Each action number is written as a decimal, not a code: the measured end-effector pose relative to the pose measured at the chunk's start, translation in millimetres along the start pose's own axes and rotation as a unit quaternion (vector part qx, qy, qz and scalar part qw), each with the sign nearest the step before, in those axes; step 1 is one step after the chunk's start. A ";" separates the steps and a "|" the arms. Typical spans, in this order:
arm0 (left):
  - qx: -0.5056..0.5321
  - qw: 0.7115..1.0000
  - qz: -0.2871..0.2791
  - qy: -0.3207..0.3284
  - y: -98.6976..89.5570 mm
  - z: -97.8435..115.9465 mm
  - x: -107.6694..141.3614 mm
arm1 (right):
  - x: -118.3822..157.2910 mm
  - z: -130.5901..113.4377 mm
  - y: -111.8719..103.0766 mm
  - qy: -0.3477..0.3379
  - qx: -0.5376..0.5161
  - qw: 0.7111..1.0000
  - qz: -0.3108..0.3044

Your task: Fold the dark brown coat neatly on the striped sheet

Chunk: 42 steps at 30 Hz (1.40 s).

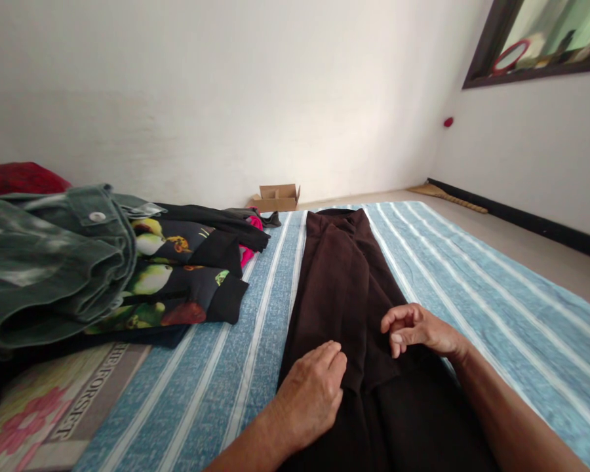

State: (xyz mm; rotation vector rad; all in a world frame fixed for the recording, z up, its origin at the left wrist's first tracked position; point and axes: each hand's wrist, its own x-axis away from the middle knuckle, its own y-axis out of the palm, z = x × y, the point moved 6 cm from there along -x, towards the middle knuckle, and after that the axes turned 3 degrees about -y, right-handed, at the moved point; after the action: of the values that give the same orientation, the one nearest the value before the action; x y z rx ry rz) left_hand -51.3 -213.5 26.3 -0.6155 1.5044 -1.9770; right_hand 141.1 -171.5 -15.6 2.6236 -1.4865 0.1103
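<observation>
A dark brown garment [341, 282] lies lengthwise on the bed, with a long panel that looks like a sleeve folded down over its middle. Its near part is almost black, and the lower end runs out of view. My left hand [309, 387] rests on the left side of the garment, fingers bent together on the cloth; the fingertips are partly hidden. Over the right side, my right hand [417, 331] is held with loosely curled fingers, a gap showing between them and the thumb, and no cloth visible in it.
A blue and white striped sheet [472, 295] covers the bed. Heaped clothes stand on the left: green-grey denim [54, 262], a printed dark garment [187, 295] and black items. Beneath is a flowered cloth [34, 419]. Beyond the bed sits a small cardboard box [278, 196] by the wall.
</observation>
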 end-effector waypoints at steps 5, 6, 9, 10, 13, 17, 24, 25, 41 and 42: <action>0.065 0.997 0.044 -0.015 1.5 -9.3 -2.6 | -0.9 0.3 0.3 -0.004 0.001 1.000 -0.004; 0.096 0.993 0.057 -0.027 -0.5 -13.3 -3.5 | -1.1 0.2 0.4 -0.006 0.001 1.000 -0.004; 0.213 0.969 0.081 -0.094 -9.6 -29.0 -5.8 | -1.5 -0.2 0.8 -0.010 0.003 1.000 -0.004; 0.245 0.958 0.084 -0.122 -12.6 -34.7 -6.4 | -1.5 -0.2 0.8 -0.010 0.003 1.000 -0.003; 0.318 0.926 0.078 -0.188 -17.8 -48.7 -7.2 | -1.8 -0.2 0.7 -0.009 0.007 1.000 0.001; 0.440 0.862 0.083 -0.236 -13.8 -61.8 -6.3 | -1.9 -0.8 1.4 -0.008 0.010 1.000 0.002; 0.523 0.812 0.086 -0.244 -9.5 -63.9 -5.8 | -2.7 -1.5 2.5 -0.011 0.004 1.000 0.002; 0.519 0.815 0.084 -0.245 -9.9 -63.5 -5.9 | -2.9 -1.2 2.4 -0.010 0.004 1.000 0.002; 0.365 0.917 0.014 -0.162 -22.2 -49.3 -7.3 | -5.5 -0.5 3.1 -0.011 -0.006 1.000 0.004; 0.354 0.922 0.013 -0.154 -23.0 -47.4 -7.5 | -5.7 -0.3 3.0 -0.011 -0.008 1.000 0.003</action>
State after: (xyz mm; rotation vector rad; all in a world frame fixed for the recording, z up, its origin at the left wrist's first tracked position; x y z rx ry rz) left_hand -81.1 -170.5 36.1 -0.5406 0.5369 -2.0897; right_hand 135.6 -168.2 -15.8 2.6155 -1.4966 0.0701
